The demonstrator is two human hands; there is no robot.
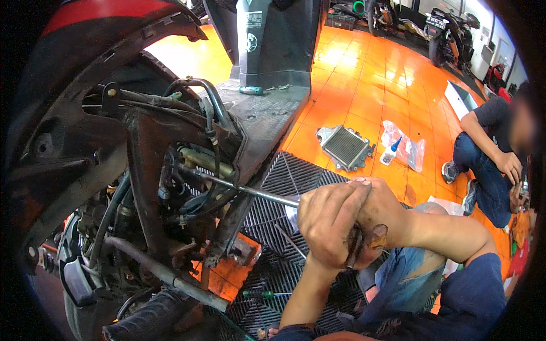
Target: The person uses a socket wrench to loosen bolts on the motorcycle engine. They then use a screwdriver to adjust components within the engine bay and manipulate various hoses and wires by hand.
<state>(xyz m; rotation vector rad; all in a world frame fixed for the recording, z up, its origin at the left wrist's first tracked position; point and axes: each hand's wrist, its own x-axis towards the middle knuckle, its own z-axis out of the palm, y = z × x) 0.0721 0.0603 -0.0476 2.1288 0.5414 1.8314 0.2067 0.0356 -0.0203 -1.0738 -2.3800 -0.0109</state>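
Observation:
Both of my hands are closed together around the handle of a long steel wrench [259, 192]: my left hand [327, 224] in front, my right hand [389, 221] just beside and partly behind it. The wrench's shaft runs leftward into the opened body of a scooter [142, 170], among dark hoses [116, 202], cables and a tarnished metal cylinder [207, 162]. The far tip is hard to make out among these parts. A bare grey tube [148, 258] crosses the lower part of the scooter.
A radiator [344, 148] and plastic bag [401, 145] lie on orange tiles [364, 91]. Loose tools, including a green-handled screwdriver [259, 294], are on black mats [267, 267]. A teal-handled tool [250, 90] rests on the footboard. Another person [483, 153] crouches at right; motorcycles [446, 40] stand behind.

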